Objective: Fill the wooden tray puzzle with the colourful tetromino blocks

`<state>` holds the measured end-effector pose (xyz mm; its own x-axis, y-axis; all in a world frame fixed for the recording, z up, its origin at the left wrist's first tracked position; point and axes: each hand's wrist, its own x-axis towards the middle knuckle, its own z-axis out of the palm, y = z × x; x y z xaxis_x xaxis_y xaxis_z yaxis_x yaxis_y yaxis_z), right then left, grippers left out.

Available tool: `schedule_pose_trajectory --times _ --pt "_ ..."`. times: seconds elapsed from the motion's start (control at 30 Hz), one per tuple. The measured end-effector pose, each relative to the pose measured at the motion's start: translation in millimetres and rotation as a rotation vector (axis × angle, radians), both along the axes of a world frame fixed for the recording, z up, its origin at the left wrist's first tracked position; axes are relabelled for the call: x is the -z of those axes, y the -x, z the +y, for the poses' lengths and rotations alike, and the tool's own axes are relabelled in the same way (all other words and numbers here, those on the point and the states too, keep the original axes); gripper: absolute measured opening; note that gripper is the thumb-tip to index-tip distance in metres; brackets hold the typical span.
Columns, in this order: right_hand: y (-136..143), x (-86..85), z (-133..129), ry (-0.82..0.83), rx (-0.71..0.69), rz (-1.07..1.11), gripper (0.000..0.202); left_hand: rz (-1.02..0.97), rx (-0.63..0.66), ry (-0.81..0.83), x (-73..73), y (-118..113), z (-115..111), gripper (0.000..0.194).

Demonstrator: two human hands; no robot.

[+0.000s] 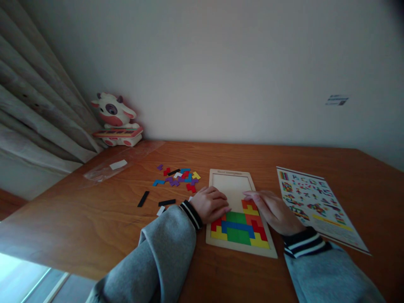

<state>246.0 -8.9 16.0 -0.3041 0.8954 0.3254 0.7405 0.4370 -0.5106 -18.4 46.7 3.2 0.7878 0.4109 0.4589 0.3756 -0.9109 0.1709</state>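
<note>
A wooden puzzle board (232, 172) lies on the table, its near half filled with red, yellow, green, blue and orange pieces. My left hand (211, 204) rests over the board's left edge, fingers bent together; what they hold, if anything, is hidden. Over the right edge is my right hand (273, 209), its fingertips at an orange-red piece (249, 205) in the board and its fingers extended. The far half of the board shows bare backing.
Loose coloured pieces (176, 182) lie left of the board, with black bars (143, 199) nearer. A printed sheet (318, 202) is at the right. A cow toy (116, 122) and a clear plastic bag (104, 168) sit at the back left.
</note>
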Motion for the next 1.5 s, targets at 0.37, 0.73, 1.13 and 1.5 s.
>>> schedule_pose_trajectory --times 0.37,0.73,1.13,1.5 --pt "6 0.3 0 -0.017 -0.095 0.014 0.041 0.01 0.007 0.011 -1.5 0 0 0.033" --pt "9 4.6 1 -0.048 -0.071 0.056 0.034 -0.01 -0.007 -0.017 -1.0 0 -1 0.033" --pt "5 14.1 3 -0.114 0.015 0.09 0.031 -0.077 -0.672 0.038 4.3 52 41 0.036" --pt "7 13.8 4 -0.1 0.016 0.083 0.031 0.048 -0.572 0.131 12.3 110 62 0.042"
